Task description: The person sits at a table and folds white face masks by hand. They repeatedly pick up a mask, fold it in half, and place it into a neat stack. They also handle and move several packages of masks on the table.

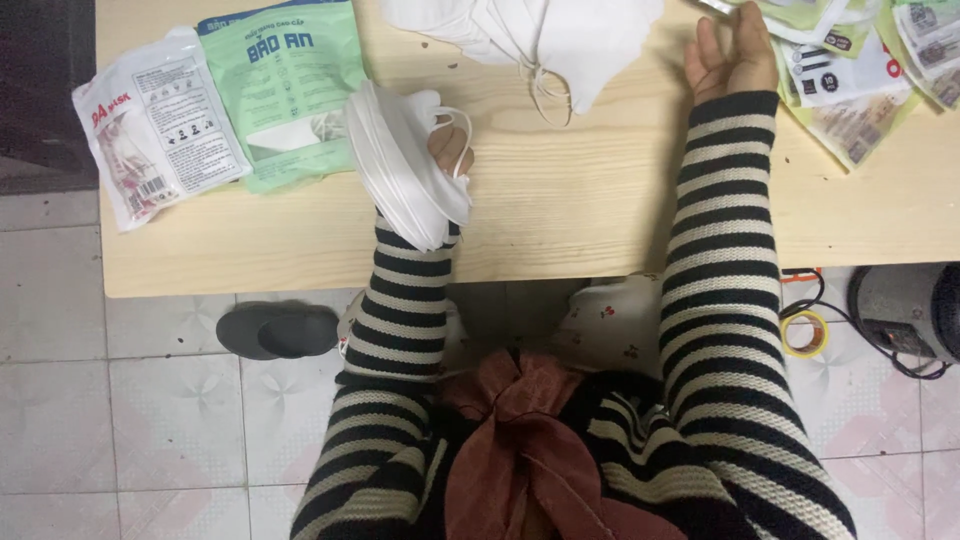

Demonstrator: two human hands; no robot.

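Between two striped sleeves on a wooden table (560,200), the left hand (450,150) fingers clasp a stack of white masks (400,165), while the right hand (735,55), fingers loosely open, reaches toward printed packets (850,85); bagging probably follows.

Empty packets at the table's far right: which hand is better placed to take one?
Likely the right hand: it lies open and empty beside the packets. The left hand is full, gripping a stack of white masks.
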